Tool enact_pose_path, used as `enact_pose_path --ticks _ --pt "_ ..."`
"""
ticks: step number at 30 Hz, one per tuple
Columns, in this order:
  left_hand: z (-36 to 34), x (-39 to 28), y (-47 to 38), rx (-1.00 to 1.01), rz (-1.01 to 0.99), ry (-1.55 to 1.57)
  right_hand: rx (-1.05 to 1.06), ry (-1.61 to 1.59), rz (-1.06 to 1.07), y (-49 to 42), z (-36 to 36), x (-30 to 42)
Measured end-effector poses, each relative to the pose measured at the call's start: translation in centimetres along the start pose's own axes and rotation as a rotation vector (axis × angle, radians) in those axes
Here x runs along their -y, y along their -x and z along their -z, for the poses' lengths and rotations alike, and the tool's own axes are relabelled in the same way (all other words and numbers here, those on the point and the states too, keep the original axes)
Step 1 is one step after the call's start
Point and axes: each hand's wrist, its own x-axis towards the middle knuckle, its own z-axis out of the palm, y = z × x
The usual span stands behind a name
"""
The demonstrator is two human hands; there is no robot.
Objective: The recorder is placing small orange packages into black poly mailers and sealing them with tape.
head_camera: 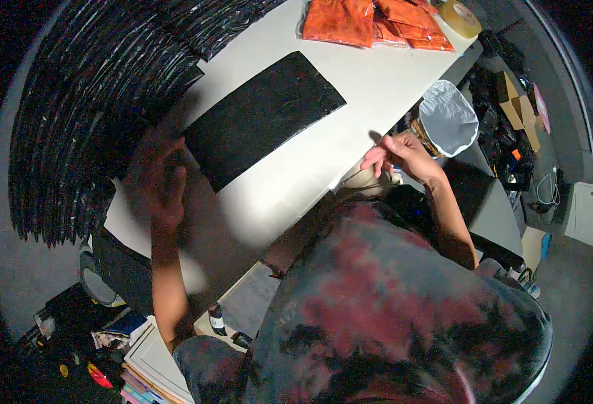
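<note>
A flat black rectangular sheet or package (266,118) lies on the white table (377,83); its material is hard to tell. My left hand (162,177) hovers in shadow by its left end, close to a large stack of black plastic-wrapped packages (104,111). Thumb and fingers are spread there, and nothing shows between them, though the fingertips are dark and blurred. At the table's near edge, my right hand (402,154) is raised with loosely bent fingers and holds nothing visible. It is near a bin with a silvery plastic liner (448,118).
Orange items in clear plastic bags (339,22) and a roll of yellowish packing tape (459,19) sit at the table's far end. Cardboard boxes (519,106) stand beyond the bin. A white drawer unit (155,358) stands at the lower left.
</note>
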Motion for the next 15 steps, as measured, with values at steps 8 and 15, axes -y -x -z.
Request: enact_pose_path --ticks 8,15 --pt "0.5 -3.1 -0.3 0.002 0.09 0.001 -0.276 0.162 0.128 0.2 -3.1 4.3" --pt "0.1 -3.3 -2.7 0.138 0.209 0.382 -0.074 0.843 0.262 -5.1 -7.2 14.3"
